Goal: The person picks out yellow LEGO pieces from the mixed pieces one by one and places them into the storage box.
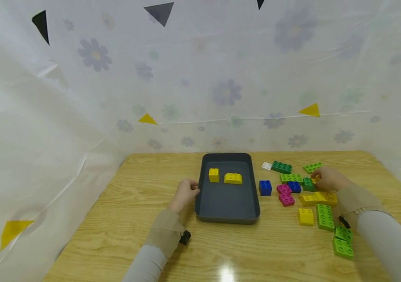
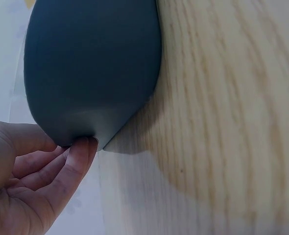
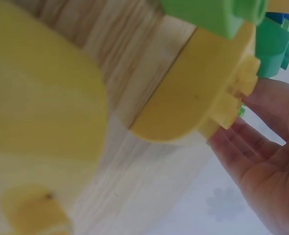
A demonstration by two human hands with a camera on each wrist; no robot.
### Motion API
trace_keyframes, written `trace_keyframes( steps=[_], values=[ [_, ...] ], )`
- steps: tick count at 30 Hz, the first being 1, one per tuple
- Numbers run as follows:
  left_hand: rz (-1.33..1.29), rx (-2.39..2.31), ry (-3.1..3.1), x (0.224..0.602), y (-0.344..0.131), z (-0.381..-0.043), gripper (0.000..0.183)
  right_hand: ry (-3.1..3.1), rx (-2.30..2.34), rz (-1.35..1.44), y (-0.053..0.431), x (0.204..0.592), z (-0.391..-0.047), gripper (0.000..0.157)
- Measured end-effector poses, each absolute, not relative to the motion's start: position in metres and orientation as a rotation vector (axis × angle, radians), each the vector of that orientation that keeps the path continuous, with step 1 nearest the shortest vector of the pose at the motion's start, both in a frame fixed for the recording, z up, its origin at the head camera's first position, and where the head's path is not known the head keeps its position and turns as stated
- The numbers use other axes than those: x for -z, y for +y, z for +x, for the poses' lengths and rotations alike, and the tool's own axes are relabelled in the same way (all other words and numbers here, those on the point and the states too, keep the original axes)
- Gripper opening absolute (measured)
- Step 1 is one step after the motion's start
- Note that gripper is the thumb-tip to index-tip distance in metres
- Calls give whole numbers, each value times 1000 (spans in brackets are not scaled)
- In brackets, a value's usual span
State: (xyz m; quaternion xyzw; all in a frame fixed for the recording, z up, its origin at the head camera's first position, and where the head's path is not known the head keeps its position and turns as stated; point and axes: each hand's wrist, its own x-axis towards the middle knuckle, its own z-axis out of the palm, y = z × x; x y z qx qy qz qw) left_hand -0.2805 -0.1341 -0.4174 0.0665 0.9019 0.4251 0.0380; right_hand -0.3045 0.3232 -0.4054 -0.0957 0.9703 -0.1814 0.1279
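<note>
My left hand [image 1: 184, 194] pinches the left edge of a dark grey tray [image 1: 226, 203]; in the left wrist view its thumb and fingers [image 2: 78, 159] meet at the rim. Inside the tray lie a square yellow brick [image 1: 214, 175] and a rounded yellow brick [image 1: 233, 179]. To the right, my right hand [image 1: 331, 179] has its fingertips curled on a small yellow brick [image 1: 315, 179], mostly covered by the fingers. A dark green brick [image 1: 308, 184] sits right beside it. In the right wrist view, a rounded yellow brick [image 3: 183, 93] partly hides the fingertips.
Several loose bricks spread right of the tray: blue [image 1: 265, 188], pink [image 1: 286, 199], yellow [image 1: 305, 217], light green [image 1: 325, 217] and dark green [image 1: 282, 167]. A small white piece [image 1: 266, 166] lies near the tray's far corner. A flowered curtain [image 1: 193, 90] hangs behind the wooden table [image 1: 133, 176].
</note>
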Motion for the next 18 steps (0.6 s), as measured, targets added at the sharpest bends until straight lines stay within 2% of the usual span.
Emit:
trace_keyframes(
  steps=[7, 18],
  values=[
    [208, -1307, 2762, 416, -134, -280, 28, 2832, 548, -270, 326, 400, -304, 38],
    [193, -1290, 2784, 416, -133, -279, 27, 2933, 581, -457, 320, 382, -313, 32]
  ],
)
